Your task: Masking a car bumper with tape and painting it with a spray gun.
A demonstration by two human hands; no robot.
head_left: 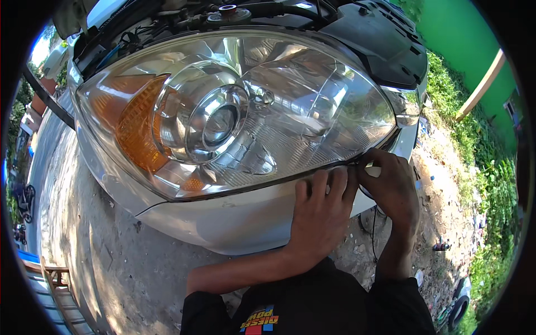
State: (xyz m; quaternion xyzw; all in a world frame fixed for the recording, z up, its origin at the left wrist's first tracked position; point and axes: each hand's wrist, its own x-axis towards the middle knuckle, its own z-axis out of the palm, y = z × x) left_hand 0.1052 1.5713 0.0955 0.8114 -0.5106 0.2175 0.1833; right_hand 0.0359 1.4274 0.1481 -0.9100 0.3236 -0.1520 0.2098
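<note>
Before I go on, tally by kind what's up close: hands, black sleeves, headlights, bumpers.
Hands: 2 (left hand, right hand)
Black sleeves: 2 (left sleeve, right sleeve)
Headlight: 1
Silver bumper: 1
Total: 6

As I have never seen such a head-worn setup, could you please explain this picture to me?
There is no robot: these are a person's bare left hand and right hand. A wide fisheye camera on their head looks down, so straight edges bend. The large headlight belongs to a car, with the bumper below it and bare ground beneath. Both hands are at the headlight's lower right edge; whether they hold something small there is hidden.
</note>
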